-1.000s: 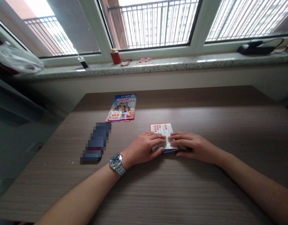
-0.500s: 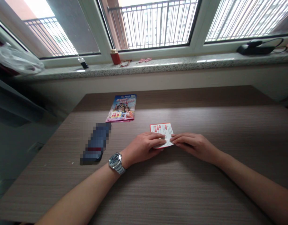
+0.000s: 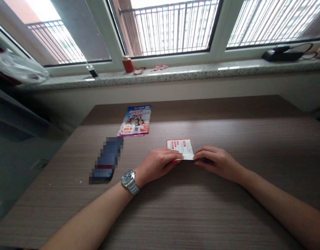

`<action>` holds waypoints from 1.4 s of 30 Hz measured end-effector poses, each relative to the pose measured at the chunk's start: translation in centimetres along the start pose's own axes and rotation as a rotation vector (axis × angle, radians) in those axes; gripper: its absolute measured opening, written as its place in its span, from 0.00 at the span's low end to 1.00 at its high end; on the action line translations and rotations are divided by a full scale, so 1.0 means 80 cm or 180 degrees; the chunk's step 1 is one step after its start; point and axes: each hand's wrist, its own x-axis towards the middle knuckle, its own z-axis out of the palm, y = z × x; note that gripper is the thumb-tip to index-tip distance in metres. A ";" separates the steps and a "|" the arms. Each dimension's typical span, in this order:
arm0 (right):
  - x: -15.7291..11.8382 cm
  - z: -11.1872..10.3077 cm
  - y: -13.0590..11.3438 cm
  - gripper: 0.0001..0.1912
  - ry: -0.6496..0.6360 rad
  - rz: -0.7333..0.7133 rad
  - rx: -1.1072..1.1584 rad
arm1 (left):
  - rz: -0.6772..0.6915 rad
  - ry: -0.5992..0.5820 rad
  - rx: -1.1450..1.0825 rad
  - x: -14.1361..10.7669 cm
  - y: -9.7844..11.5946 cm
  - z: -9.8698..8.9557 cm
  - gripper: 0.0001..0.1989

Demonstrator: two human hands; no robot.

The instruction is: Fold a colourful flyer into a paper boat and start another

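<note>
A small folded paper leaflet (image 3: 184,147), white with red labels and a red edge, rests on the wooden table in front of me. Its near edge is raised a little. My left hand (image 3: 162,161), with a metal watch (image 3: 128,178) on the wrist, pinches the leaflet's near left corner, fingers on top and thumb below. At the near right corner, the fingertips and thumb of my right hand (image 3: 214,159) close on the paper. The fingers hide part of the leaflet's lower edge.
A stack of colourful flyers (image 3: 136,119) lies at the back left of the table (image 3: 175,208). Closer to me is a dark pixelated object (image 3: 108,159). On the stone windowsill (image 3: 191,73) stand a red lighter-like item (image 3: 127,64) and a black device with a cable (image 3: 282,54).
The leaflet's near edge has come up off the table, and its surface looks bent. My right thumb has dropped slightly away from the fingers, under the edge. Both hands stay in nearly the same place.
</note>
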 end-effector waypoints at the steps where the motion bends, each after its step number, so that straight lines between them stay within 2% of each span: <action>1: 0.000 0.000 -0.001 0.07 0.0001 0.0009 -0.0007 | -0.0007 0.0009 -0.0003 -0.001 -0.001 0.001 0.13; 15: -0.001 0.006 -0.002 0.04 0.0066 0.0201 0.0008 | -0.0253 0.0150 0.0156 -0.004 0.001 0.004 0.14; 20: 0.000 0.011 -0.004 0.05 0.0111 0.0548 0.0109 | -0.0366 0.0217 0.0069 -0.003 0.001 0.007 0.13; 25: 0.003 0.017 -0.005 0.07 0.0167 0.0964 0.0174 | -0.0574 0.0565 -0.0169 0.005 0.002 0.009 0.18; 29: 0.007 0.018 -0.008 0.13 0.0158 0.1236 0.0511 | -0.0733 0.0765 -0.0242 0.011 0.002 0.010 0.23; 31: 0.009 0.018 -0.011 0.15 0.0149 0.1345 0.0581 | -0.0775 0.0769 -0.0177 0.012 0.000 0.010 0.23; 38: 0.014 0.019 -0.009 0.18 0.0254 0.1210 0.0345 | -0.0900 0.0686 0.0425 0.011 -0.007 0.014 0.16; 42: 0.014 0.021 -0.005 0.19 0.0317 0.1073 0.0104 | -0.0920 0.0662 0.0568 0.013 -0.008 0.014 0.16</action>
